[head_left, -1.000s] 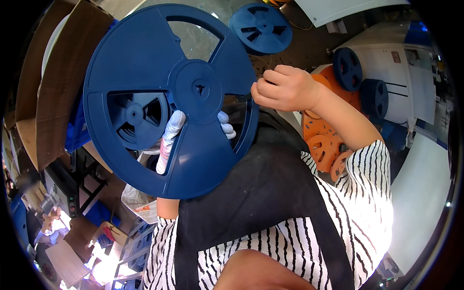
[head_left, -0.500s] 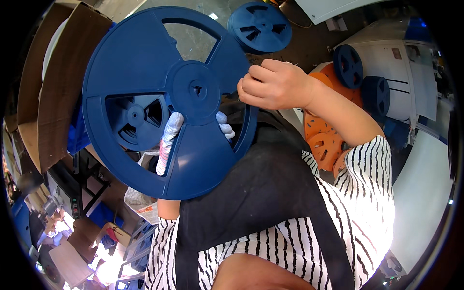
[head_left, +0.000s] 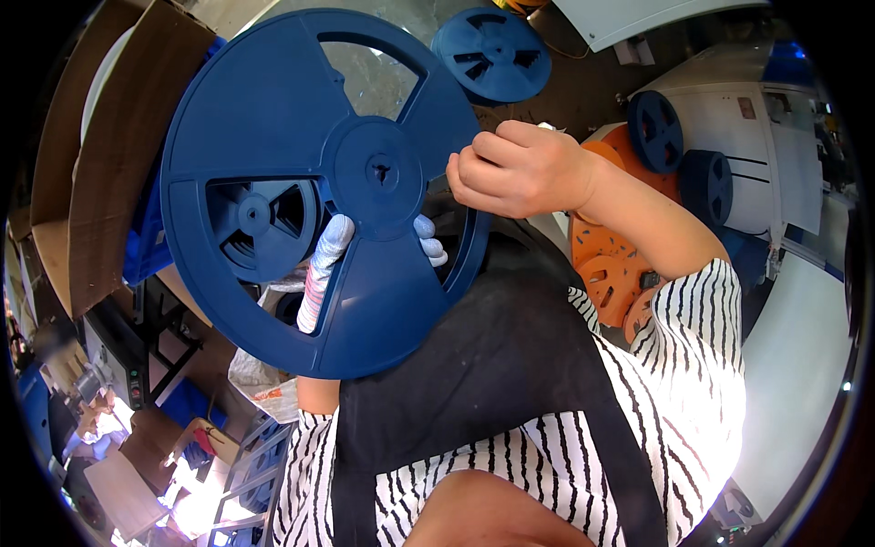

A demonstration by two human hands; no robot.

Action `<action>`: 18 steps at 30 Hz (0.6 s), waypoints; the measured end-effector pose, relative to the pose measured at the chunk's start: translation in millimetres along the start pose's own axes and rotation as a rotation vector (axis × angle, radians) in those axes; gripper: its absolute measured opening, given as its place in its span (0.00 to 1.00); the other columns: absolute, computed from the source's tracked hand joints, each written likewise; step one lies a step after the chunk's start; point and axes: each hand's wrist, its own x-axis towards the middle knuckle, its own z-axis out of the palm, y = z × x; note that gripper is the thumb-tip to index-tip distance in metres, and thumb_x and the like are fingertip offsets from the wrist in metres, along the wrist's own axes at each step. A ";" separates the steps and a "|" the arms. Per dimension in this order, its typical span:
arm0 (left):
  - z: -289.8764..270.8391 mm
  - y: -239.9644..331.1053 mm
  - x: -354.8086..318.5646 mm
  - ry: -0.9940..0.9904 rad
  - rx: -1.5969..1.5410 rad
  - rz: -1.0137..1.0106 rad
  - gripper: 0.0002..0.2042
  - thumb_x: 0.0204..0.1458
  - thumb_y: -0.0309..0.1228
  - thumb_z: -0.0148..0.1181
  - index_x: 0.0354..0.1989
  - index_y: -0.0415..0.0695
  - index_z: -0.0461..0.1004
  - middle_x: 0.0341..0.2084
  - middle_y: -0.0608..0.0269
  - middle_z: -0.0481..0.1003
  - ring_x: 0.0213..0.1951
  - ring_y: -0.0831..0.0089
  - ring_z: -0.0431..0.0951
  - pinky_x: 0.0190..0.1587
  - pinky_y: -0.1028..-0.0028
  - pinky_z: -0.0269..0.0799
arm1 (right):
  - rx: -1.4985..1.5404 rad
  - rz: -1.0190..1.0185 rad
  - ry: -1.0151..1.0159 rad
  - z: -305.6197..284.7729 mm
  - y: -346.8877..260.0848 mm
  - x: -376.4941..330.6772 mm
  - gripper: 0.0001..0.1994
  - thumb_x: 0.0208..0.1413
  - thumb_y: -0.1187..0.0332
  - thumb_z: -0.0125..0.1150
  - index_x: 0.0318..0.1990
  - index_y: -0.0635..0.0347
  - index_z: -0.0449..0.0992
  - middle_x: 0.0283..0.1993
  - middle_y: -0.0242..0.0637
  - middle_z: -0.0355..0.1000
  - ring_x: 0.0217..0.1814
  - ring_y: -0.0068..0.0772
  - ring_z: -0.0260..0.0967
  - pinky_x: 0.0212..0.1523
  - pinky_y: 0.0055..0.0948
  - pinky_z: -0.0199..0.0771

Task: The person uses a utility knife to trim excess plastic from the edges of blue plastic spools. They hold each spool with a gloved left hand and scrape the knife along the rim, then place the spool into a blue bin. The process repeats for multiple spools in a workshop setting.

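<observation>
a large blue plastic reel (head_left: 301,182) fills the upper left of the view, held up flat-face toward the camera, with a round hub at its middle and three wedge-shaped openings cut through the flange. the left hand (head_left: 333,260), in a white knit glove, supports it from behind: a gloved finger shows through the lower opening and more fingertips curl out past the hub on the right, so this hand is grasping the reel. the right hand (head_left: 519,169) is bare and clenched, its knuckles toward the camera, pinching at the reel's right rim just beside the hub; whether something small is caught between the fingers cannot be told. through the left opening a smaller blue reel (head_left: 255,214) shows behind the big one. below the reel hangs the person's black apron (head_left: 474,365) over a black-and-white striped shirt (head_left: 674,383). farther out, another blue reel (head_left: 492,53) lies on the floor at the top of the view, two more blue reels (head_left: 679,159) stand on edge at the right against a white cabinet (head_left: 756,118), and orange reels (head_left: 611,255) are stacked just under the right forearm. a brown cardboard box (head_left: 100,164) stands at the far left, close behind the big reel's rim.
</observation>
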 end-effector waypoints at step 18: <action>-0.6 2.8 2.1 -0.038 0.042 0.040 0.39 0.55 0.51 0.64 0.66 0.33 0.60 0.50 0.39 0.72 0.52 0.48 0.78 0.60 0.50 0.74 | 0.206 0.184 -0.031 -19.3 12.9 -22.4 0.09 0.48 0.70 0.69 0.36 0.55 0.77 0.30 0.27 0.69 0.28 0.24 0.68 0.26 0.23 0.68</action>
